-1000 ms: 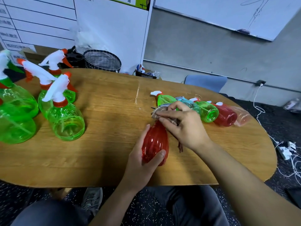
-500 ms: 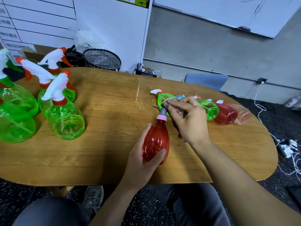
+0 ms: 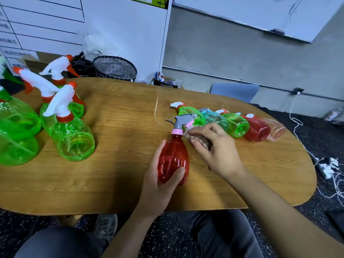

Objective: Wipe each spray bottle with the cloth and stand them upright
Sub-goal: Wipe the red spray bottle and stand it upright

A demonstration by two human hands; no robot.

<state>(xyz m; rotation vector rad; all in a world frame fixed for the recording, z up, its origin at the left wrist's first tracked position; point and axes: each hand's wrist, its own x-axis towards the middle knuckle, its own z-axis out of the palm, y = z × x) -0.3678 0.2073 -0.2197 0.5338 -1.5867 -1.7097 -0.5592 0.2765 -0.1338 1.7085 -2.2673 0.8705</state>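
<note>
Cloth [image 3: 197, 135] apparently lowered, left hand [image 3: 158, 185] gripping red bottle [image 3: 173, 161]

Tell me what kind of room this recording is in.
Probably an office or meeting room: a whiteboard on the wall, a long wooden table, and a blue chair behind it.

The red bottle [image 3: 173, 161] in the left hand [image 3: 158, 189] is glossy translucent plastic, ribbed lengthwise, with a matt grey plastic trigger head [image 3: 179, 121]. The cloth [image 3: 197, 138] under the right hand [image 3: 216, 149] looks soft and matt. The counter [image 3: 115, 146] beneath both hands is grained wood with a low sheen. Left of the hands, the green bottles [image 3: 72, 144] are shiny clear plastic.
</note>
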